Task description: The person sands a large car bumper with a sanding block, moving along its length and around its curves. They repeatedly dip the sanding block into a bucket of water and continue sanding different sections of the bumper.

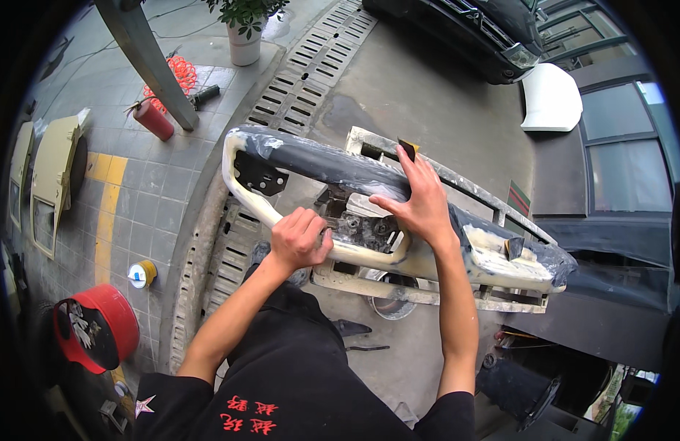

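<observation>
A car bumper (321,163), dark grey with patches of cream filler, spans the middle at a slant on a pale stand. My left hand (301,237) is closed around its near cream rail. My right hand (426,192) lies across the upper dark bar, thumb spread on the near side and fingers reaching over the top. At those fingertips is a piece of sandpaper (407,149), dark with a yellowish edge, partly hidden by the fingers. Another small dark folded piece (514,248) rests on the cream part at the bumper's right end.
A pale frame (494,301) supports the bumper. On the left are a red bucket (119,323), a yellow-and-white tin (142,274), a fire extinguisher (154,120) and a post (148,59). A dark car (472,33) stands beyond; a white panel (549,99) leans nearby.
</observation>
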`<state>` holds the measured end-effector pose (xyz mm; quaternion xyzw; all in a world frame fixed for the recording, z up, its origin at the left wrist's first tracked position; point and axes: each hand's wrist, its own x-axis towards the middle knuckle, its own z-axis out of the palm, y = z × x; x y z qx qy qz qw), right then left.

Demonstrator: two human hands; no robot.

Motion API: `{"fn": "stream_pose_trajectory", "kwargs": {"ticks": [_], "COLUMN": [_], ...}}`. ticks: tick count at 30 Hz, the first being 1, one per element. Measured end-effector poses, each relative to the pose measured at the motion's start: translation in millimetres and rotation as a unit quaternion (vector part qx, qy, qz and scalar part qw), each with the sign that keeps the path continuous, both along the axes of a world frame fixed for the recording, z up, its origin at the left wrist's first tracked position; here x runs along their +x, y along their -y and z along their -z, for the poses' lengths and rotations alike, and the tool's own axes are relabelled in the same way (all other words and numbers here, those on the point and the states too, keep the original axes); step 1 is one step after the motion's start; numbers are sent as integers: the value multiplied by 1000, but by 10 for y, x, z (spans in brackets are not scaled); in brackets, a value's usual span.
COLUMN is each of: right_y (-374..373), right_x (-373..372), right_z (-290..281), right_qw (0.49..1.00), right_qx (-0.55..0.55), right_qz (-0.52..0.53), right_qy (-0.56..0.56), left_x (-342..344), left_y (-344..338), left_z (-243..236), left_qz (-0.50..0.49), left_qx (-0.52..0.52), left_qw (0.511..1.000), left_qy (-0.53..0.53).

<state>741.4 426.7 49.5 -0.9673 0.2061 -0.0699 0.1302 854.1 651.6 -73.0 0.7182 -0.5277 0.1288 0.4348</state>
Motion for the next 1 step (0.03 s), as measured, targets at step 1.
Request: {"fn": "stream_pose_trajectory", "kwargs": {"ticks": [1], "right_y": [32], "right_x": [-78], "right_z": [5], "right_qw": [1000], "right_qx": [-10], "right_qz": [3], "right_qy": [-19], "left_x": [12], "left_y": [1], "left_z": [6], "left_qz": [-6], "left_qx": [1], "left_qw": [1000], "left_qy": [7]}}
